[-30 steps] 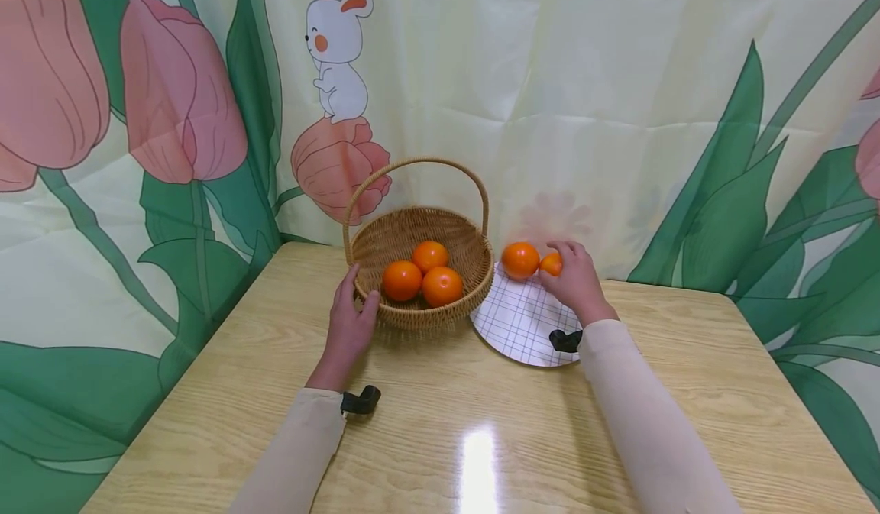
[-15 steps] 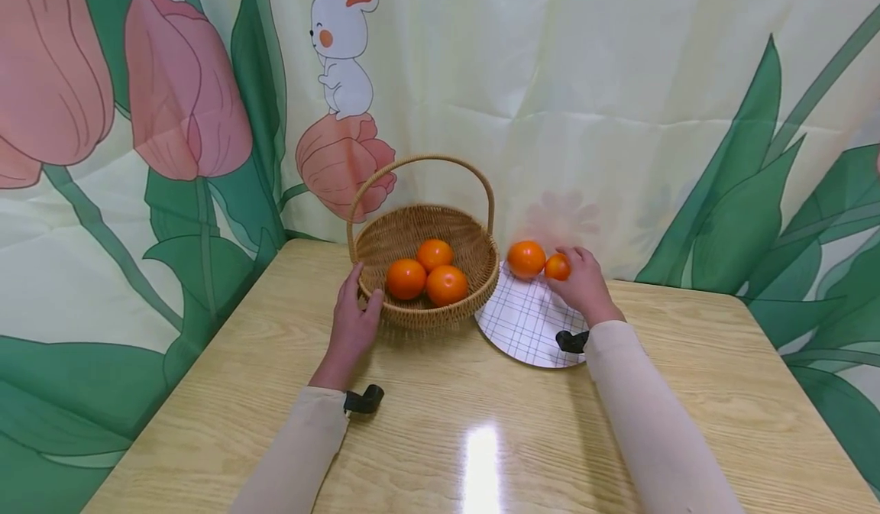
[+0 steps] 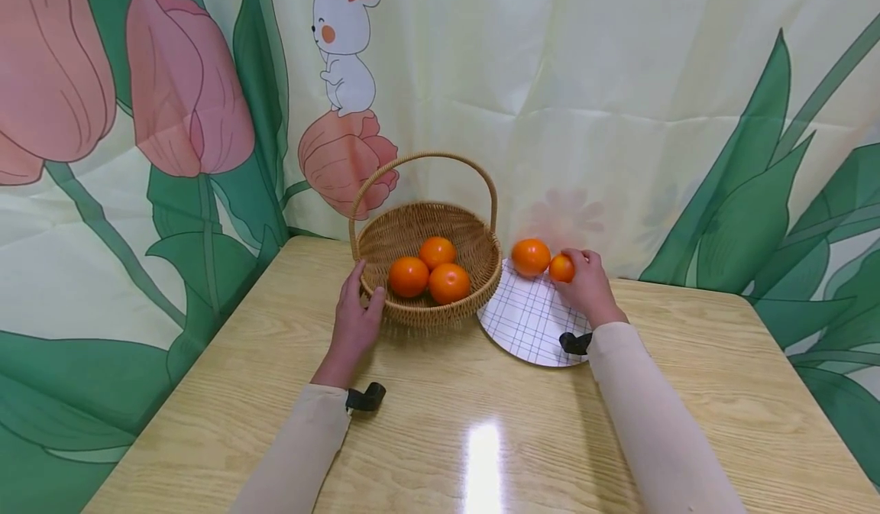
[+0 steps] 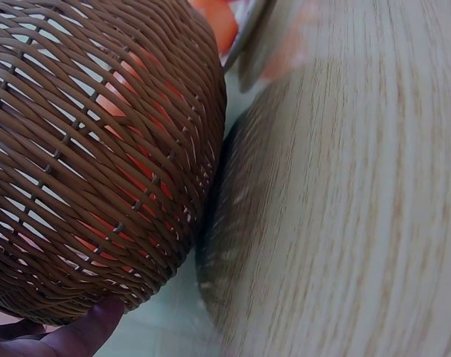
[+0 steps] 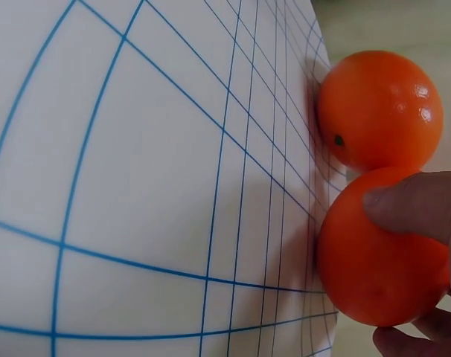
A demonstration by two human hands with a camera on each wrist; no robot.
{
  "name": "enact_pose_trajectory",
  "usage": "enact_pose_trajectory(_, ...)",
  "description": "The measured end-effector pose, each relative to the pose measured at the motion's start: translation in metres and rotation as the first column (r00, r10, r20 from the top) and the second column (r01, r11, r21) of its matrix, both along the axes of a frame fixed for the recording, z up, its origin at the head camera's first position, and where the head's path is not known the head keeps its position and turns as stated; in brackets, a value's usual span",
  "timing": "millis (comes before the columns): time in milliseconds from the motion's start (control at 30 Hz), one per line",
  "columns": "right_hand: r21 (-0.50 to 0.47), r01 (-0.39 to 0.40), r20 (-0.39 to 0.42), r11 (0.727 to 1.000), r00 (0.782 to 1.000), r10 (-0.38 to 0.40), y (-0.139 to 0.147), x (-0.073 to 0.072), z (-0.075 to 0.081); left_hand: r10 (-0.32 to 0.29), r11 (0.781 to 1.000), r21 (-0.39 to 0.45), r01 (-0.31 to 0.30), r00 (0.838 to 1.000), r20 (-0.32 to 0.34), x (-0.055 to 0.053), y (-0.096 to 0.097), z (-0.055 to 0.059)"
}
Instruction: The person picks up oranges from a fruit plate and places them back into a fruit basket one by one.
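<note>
My left hand [image 3: 354, 323] holds the left side of a wicker basket [image 3: 440, 315] by its rim, thumb on the front wall. In the left wrist view its thumb [image 4: 91, 323] presses the woven outside. Several oranges rest together in the basket, one of them the front orange [image 3: 450, 283]. To the right lies a round white plate [image 3: 525, 323] with blue grid lines. At its far edge my right hand [image 3: 587, 289] grips an orange [image 5: 378, 256] between thumb and fingers. This fruit touches or nearly touches another orange [image 5: 382, 108] to its left.
The basket's tall arched handle [image 3: 426, 156] stands upright. A light wooden table [image 3: 426, 415] carries everything. Behind its far edge hangs a curtain [image 3: 612, 79] printed with tulips and a rabbit.
The head view has shifted slightly. My right hand stays at the same orange, which is less covered by the fingers now. My left hand remains at the basket.
</note>
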State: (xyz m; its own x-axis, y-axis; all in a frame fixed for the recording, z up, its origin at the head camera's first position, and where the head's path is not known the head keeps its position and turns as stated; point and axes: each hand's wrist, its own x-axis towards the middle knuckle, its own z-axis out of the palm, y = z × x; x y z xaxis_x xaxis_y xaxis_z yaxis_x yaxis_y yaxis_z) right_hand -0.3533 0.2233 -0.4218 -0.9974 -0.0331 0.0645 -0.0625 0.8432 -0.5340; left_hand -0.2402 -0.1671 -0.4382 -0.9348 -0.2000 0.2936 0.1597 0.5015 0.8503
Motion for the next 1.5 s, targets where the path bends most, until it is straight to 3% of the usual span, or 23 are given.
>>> enact_pose_trajectory(367,-0.006,0.014,0.057,1.000,0.998,-0.014,0.004,0.013,0.002,-0.013,1.000,0.006,0.013,1.000,0.010,0.003,0.000,0.000)
enact_pose_trajectory(800,0.018,-0.027,0.025,0.999,0.999,0.026,0.002,0.029,0.011,0.000,1.000,0.014,-0.001,1.000,0.023,0.003,-0.004,0.002)
enact_pose_trajectory(1067,0.031,-0.059,0.015,0.998,0.998,0.059,-0.001,0.045,0.022,-0.010,1.000,0.019,0.009,0.999,0.044,0.002,-0.006,0.004)
enact_pose_trajectory(1500,0.053,-0.115,-0.089,0.992,0.989,0.119,-0.019,0.068,0.052,-0.029,0.999,0.029,0.028,0.999,0.033,0.005,-0.002,0.005)
